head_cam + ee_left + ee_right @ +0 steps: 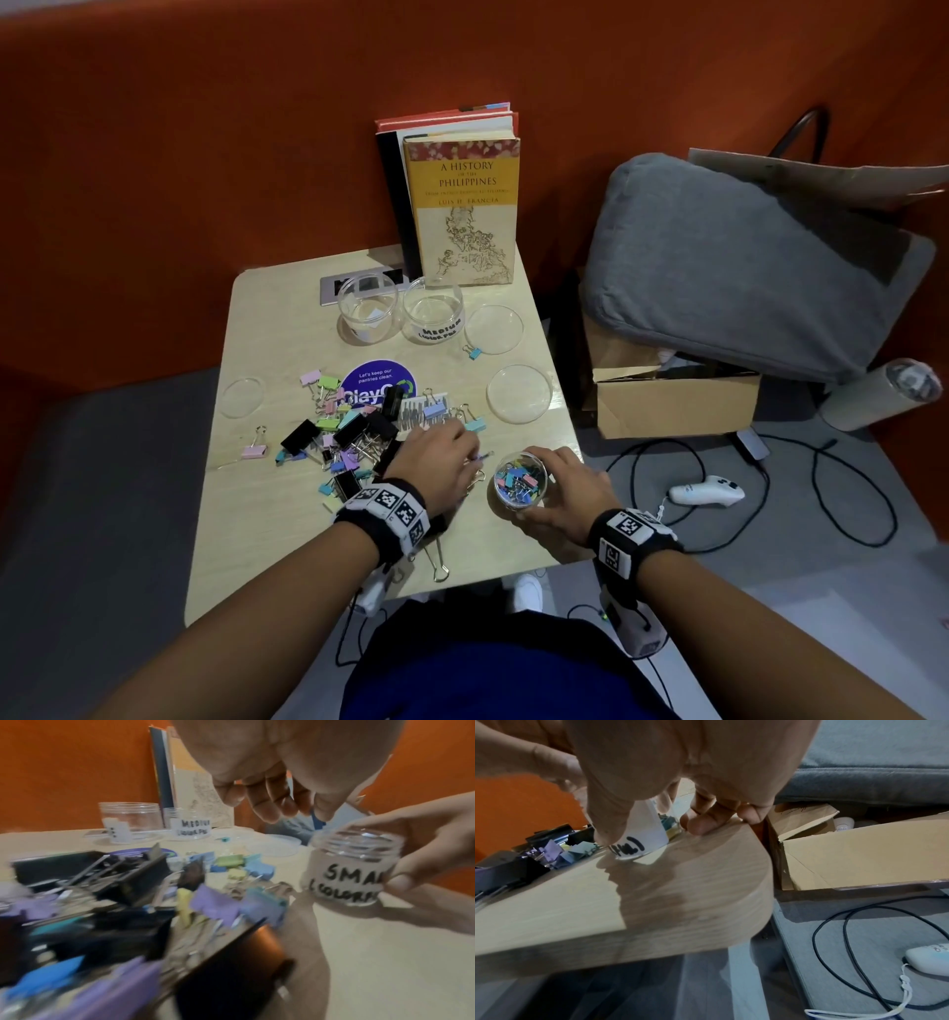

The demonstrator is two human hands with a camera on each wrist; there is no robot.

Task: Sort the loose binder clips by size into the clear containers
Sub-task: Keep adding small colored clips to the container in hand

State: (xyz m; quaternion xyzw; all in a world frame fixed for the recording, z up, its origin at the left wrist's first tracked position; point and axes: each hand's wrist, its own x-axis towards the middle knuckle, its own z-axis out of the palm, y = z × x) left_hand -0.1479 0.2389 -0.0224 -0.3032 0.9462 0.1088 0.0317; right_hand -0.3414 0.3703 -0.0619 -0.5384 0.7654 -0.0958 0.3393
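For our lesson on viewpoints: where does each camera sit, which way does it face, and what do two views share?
Head: worn high, looking down at the table; both forearms and hands show.
Left wrist: looks along the left hand over the clip pile.
Right wrist: looks along the right hand toward the cardboard box.
Shared: all show the small-clip jar.

I count three clear jars (519, 479) — one in my right hand (564, 492), two at the back of the worktop (267, 514). Three lids (519, 393) lie loose. Two hands, one cardboard box (678, 406), one pillow (744, 267) — the loose clips (349, 431) are too many to count.
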